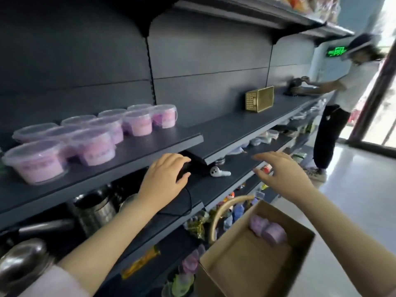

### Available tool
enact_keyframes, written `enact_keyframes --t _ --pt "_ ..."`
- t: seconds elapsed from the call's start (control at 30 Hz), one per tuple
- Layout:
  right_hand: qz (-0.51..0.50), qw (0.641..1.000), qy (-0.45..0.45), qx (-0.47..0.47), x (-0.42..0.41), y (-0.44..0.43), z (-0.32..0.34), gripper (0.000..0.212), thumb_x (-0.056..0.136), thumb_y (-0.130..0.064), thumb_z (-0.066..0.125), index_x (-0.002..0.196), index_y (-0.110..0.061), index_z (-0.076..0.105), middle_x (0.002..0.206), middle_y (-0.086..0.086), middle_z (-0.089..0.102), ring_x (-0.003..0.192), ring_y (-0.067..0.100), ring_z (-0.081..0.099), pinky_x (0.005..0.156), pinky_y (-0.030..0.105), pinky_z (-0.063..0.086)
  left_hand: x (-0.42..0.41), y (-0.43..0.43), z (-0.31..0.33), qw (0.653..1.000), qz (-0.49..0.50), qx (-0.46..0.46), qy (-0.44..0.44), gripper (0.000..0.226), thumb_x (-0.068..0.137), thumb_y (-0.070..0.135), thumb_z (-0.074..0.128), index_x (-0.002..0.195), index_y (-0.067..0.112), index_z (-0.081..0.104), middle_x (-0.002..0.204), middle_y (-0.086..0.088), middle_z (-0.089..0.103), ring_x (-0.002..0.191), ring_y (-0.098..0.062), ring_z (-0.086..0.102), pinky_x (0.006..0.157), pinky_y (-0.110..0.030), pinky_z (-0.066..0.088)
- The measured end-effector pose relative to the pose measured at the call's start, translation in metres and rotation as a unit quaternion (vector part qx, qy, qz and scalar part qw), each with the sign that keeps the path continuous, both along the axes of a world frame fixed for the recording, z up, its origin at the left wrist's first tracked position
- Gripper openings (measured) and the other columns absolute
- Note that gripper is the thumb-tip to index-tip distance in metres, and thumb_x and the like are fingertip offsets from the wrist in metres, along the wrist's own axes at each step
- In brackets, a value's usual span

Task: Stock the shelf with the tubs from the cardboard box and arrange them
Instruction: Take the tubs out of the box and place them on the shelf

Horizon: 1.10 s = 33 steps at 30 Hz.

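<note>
- presently, tubs point(85, 138): pink-filled, clear lids, set in rows at the left of the upper shelf point(150, 144).
- cardboard box point(246, 266): near right, open, with more purple tubs point(267, 230) lying at its far end.
- left hand point(165, 174): palm down on a dark object point(180, 203) on the lower shelf point(225, 185), fingers bent over it; whether it grips cannot be told.
- right hand point(278, 170): hovering above the box, fingers spread, holding nothing.
- white earbud point(219, 172): on the lower shelf, between the hands.

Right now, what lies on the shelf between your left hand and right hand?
A white earbud lies on the dark shelf between the left hand and right hand, head view.
</note>
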State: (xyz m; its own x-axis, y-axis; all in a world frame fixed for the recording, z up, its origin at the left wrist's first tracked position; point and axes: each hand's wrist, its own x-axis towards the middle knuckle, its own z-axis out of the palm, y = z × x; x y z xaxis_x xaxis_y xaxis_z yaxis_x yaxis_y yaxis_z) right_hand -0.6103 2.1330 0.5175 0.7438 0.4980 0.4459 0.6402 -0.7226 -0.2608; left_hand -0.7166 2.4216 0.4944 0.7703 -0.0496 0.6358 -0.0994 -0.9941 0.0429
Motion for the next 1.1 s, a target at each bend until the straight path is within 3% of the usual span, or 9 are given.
enact_keyframes --t 0.2,0.33,0.43,0.53,0.63,0.83,0.93,1.1 --pt "-0.086 0.988 0.128 -0.016 0.014 -0.09 -0.098 0.039 0.089 -0.03 0.06 0.128 -0.027 0.058 0.126 -0.001 0.061 0.118 0.023 0.052 0.094 0.035 0.042 0.055 -0.078 -0.073 0.992 -0.033 -0.054 0.113 0.035 0.093 0.032 0.056 0.125 0.018 0.056 0.125 0.004 0.057 0.121 -0.018 0.047 0.097 -0.032 0.04" --pt "-0.128 0.965 0.228 0.011 0.02 -0.131 -0.154 0.036 0.086 -0.025 0.063 0.122 -0.023 0.062 0.119 0.001 0.064 0.109 0.024 0.057 0.089 0.031 0.043 0.089 -0.118 -0.116 0.978 -0.065 -0.069 0.183 0.031 0.092 0.03 0.057 0.12 0.018 0.058 0.12 0.004 0.059 0.116 -0.019 0.05 0.091 -0.031 0.04" --pt "-0.171 0.945 0.278 0.038 0.028 -0.15 -0.19 0.041 0.087 -0.025 0.064 0.128 -0.019 0.059 0.127 0.001 0.061 0.114 0.022 0.056 0.093 0.029 0.043 0.115 -0.138 -0.15 0.965 -0.088 -0.071 0.236 0.031 0.091 0.031 0.058 0.119 0.018 0.059 0.12 0.004 0.059 0.115 -0.019 0.05 0.091 -0.033 0.042" --pt "-0.219 0.917 0.324 0.079 0.041 -0.156 -0.226 0.042 0.09 -0.024 0.063 0.131 -0.017 0.056 0.128 0.003 0.06 0.115 0.023 0.056 0.088 0.025 0.04 0.147 -0.148 -0.186 0.944 -0.108 -0.101 0.296 0.031 0.091 0.033 0.058 0.12 0.02 0.058 0.121 0.006 0.058 0.117 -0.017 0.048 0.095 -0.035 0.042" --pt "-0.259 0.887 0.366 0.112 0.057 -0.155 -0.262 0.045 0.091 -0.026 0.062 0.134 -0.018 0.053 0.131 0.003 0.058 0.122 0.022 0.052 0.099 0.03 0.04 0.182 -0.149 -0.223 0.917 -0.133 -0.13 0.352 0.031 0.091 0.033 0.058 0.119 0.02 0.059 0.119 0.006 0.059 0.114 -0.017 0.05 0.094 -0.033 0.042" --pt "-0.341 0.834 0.408 0.149 0.103 -0.137 -0.332 0.044 0.092 -0.03 0.06 0.134 -0.022 0.051 0.133 0.002 0.056 0.125 0.02 0.051 0.1 0.033 0.041 0.247 -0.136 -0.303 0.865 -0.155 -0.172 0.445 0.039 0.088 0.042 0.052 0.12 0.02 0.058 0.124 0.004 0.058 0.119 -0.018 0.05 0.099 -0.035 0.042" --pt "-0.362 0.815 0.417 0.178 0.128 -0.128 -0.375 0.043 0.092 -0.028 0.061 0.134 -0.022 0.052 0.132 0.002 0.058 0.12 0.021 0.054 0.096 0.03 0.043 0.27 -0.131 -0.347 0.857 -0.146 -0.178 0.462 0.041 0.085 0.044 0.052 0.116 0.018 0.061 0.119 0.002 0.061 0.114 -0.02 0.053 0.095 -0.032 0.042" --pt "-0.359 0.802 0.437 0.193 0.17 -0.122 -0.45 0.046 0.092 -0.025 0.062 0.136 -0.02 0.05 0.136 0.0 0.055 0.127 0.019 0.049 0.105 0.034 0.041 0.305 -0.126 -0.416 0.847 -0.142 -0.151 0.489 0.043 0.085 0.046 0.05 0.117 0.019 0.061 0.12 0.003 0.06 0.113 -0.019 0.054 0.095 -0.03 0.04"
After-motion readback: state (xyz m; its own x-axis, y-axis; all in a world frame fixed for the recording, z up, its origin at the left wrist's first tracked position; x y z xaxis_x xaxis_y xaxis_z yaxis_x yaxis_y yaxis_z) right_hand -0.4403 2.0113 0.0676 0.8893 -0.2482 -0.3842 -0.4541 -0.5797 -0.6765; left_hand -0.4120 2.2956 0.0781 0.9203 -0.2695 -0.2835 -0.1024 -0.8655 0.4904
